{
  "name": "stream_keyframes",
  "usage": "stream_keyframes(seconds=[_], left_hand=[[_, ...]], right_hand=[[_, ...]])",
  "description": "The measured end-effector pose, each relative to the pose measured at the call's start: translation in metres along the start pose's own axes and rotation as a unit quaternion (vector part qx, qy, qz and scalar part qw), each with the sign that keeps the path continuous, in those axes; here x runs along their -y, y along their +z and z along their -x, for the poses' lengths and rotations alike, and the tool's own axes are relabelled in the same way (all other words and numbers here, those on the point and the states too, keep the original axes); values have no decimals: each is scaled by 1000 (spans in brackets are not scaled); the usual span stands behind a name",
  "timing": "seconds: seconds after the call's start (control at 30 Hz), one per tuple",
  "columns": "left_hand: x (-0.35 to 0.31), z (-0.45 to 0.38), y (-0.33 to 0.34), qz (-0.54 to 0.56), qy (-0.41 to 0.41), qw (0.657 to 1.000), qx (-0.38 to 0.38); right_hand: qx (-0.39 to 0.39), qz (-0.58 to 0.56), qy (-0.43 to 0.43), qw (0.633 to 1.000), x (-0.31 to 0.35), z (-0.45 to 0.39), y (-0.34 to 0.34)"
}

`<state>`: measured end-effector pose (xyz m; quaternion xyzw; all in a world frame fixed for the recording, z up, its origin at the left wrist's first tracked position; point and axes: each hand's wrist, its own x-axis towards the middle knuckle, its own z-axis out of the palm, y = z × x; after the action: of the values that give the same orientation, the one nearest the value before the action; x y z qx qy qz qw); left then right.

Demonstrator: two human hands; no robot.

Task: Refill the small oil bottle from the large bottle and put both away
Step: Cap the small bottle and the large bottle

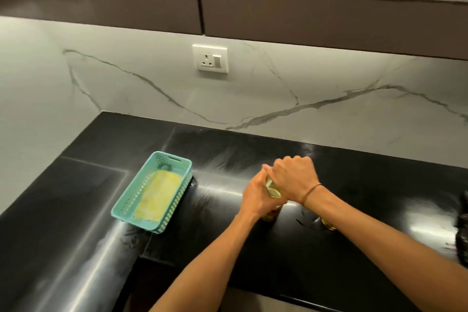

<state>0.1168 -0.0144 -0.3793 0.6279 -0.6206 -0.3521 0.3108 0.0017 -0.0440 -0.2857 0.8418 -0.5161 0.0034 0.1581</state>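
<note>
A glass oil bottle [273, 189] with yellow oil stands upright on the black counter, mostly hidden by both hands. My left hand [257, 195] grips its body from the left. My right hand [291, 176] is curled over its top, which is hidden under the fingers. A second object with yellow oil [328, 224] shows only as a small patch under my right forearm; I cannot tell which bottle is the large one.
A teal plastic basket [131, 200] lined with yellowish paper sits on the counter to the left. A wall socket [210, 58] is on the marble backsplash. Dark cabinets hang overhead. A black object [462, 225] lies at the right edge.
</note>
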Motion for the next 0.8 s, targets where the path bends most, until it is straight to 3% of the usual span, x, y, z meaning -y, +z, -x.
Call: stream_keyframes(seconds=[0.1, 0.2, 0.33, 0.47, 0.63, 0.8], left_hand=[[1, 1, 2, 4, 14, 1000, 9], [0, 3, 4, 9, 22, 1000, 5], [2, 4, 4, 26, 16, 999, -12], [2, 1, 3, 21, 26, 999, -9], [7, -3, -8, -20, 52, 998, 32], [36, -6, -71, -90, 76, 990, 75]], right_hand=[[10, 26, -162, 986, -27, 2, 16], [26, 41, -196, 979, -46, -5, 27], [-21, 6, -54, 998, -19, -1, 23], [77, -26, 96, 992, 4, 4, -5], [88, 11, 150, 985, 18, -1, -20], [-8, -35, 127, 991, 41, -33, -26]])
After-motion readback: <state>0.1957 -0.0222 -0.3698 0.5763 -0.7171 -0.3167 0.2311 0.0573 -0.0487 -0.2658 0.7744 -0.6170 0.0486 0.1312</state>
